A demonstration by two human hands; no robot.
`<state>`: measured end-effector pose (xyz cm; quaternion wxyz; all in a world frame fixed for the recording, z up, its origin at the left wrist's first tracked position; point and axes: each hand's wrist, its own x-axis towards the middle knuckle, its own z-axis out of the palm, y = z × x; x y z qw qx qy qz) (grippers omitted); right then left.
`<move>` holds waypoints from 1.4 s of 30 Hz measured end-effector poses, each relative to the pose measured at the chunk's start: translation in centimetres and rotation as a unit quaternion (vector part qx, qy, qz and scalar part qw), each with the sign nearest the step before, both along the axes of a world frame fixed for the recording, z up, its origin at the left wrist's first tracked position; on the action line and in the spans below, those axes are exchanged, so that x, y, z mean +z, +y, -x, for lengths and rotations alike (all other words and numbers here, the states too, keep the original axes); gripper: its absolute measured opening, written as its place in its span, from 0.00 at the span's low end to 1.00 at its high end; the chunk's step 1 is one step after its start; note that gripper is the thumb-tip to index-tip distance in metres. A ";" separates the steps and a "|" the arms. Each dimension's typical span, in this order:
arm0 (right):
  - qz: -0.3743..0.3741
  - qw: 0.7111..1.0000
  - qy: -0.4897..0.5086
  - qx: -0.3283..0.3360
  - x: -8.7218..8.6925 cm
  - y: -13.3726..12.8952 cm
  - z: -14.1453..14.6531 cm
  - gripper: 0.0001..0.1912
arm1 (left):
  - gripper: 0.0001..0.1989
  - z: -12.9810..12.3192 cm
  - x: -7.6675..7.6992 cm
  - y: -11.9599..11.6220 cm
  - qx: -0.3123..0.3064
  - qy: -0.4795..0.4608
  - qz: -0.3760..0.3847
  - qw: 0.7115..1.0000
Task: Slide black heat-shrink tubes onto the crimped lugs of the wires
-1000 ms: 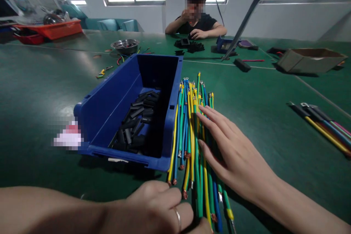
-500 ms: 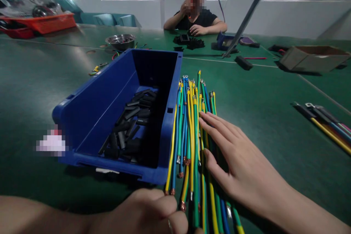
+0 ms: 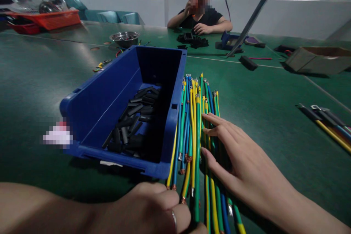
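A row of green, blue, yellow and yellow-green wires (image 3: 193, 124) lies lengthwise on the green table, with metal lugs at the far ends and bare copper on several near ends. My left hand (image 3: 161, 204), wearing a ring, is curled at the bottom of the view. A thick green wire (image 3: 197, 161) runs into its closed fingers; the exact grip is partly hidden. My right hand (image 3: 236, 157) rests over the right side of the row, fingers apart and fingertips touching the wires. Left of the row stands a blue bin (image 3: 93, 98) holding short black sleeves (image 3: 134, 117).
Farther right lie black-sleeved cables (image 3: 326, 117) and a cardboard box (image 3: 318, 60). A metal bowl (image 3: 124, 39), a red basket (image 3: 57, 20) and a slanted pole (image 3: 253, 18) stand farther back. Across the table (image 3: 268, 98) a person (image 3: 201, 22) sits behind black parts (image 3: 196, 40).
The whole view has shifted slightly. My right hand's fingers have bent and spread a little more over the wires. My left hand remains curled at the near wire ends.
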<state>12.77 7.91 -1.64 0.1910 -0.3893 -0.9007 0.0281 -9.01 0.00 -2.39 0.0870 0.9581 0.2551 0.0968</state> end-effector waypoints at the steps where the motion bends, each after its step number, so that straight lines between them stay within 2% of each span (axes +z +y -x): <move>1: 0.005 1.000 0.003 -0.003 0.0 0.0 0.0 0.10 | 0.08 0.0 0.2 0.0 0.002 0.003 0.003 1.000; 3: 0.008 1.000 0.005 -0.007 0.0 0.0 0.1 0.13 | 0.08 0.0 0.5 0.1 0.004 0.007 0.012 1.000; 8: -0.025 0.999 -0.034 0.009 0.0 0.0 0.4 0.33 | 0.09 0.1 1.1 0.4 -0.005 0.008 0.029 1.000; 15: -0.034 0.994 -0.090 0.042 -0.3 -0.1 0.2 0.44 | 0.12 0.0 1.1 0.2 0.006 0.011 0.025 1.000; 18: -0.034 0.995 -0.086 0.041 -0.4 -0.1 0.1 0.44 | 0.12 -0.1 1.3 0.1 0.021 -0.003 0.015 1.000; 24: -0.026 0.997 -0.054 0.044 -0.1 -0.1 0.1 0.36 | 0.07 0.0 1.3 -0.1 0.045 -0.032 -0.010 0.998; 28: -0.005 0.999 0.036 0.024 0.2 -0.1 -0.2 0.26 | 0.08 0.0 1.3 -0.3 0.043 -0.040 -0.017 0.998; 31: 0.044 0.992 0.121 -0.012 0.5 -0.2 -0.6 0.23 | 0.08 0.1 1.6 -0.2 0.028 -0.006 0.008 1.000; 34: 0.127 0.973 0.189 -0.026 0.7 0.0 -0.9 0.21 | 0.08 0.3 1.8 0.1 0.012 0.023 0.030 0.999; 38: 0.263 0.901 0.338 -0.075 0.7 1.0 -1.0 0.19 | 0.11 0.5 1.7 0.3 0.010 0.013 0.055 0.998; 42: 0.317 0.857 0.396 -0.093 0.6 1.8 -0.8 0.15 | 0.08 0.2 1.9 0.0 0.017 0.024 0.053 0.998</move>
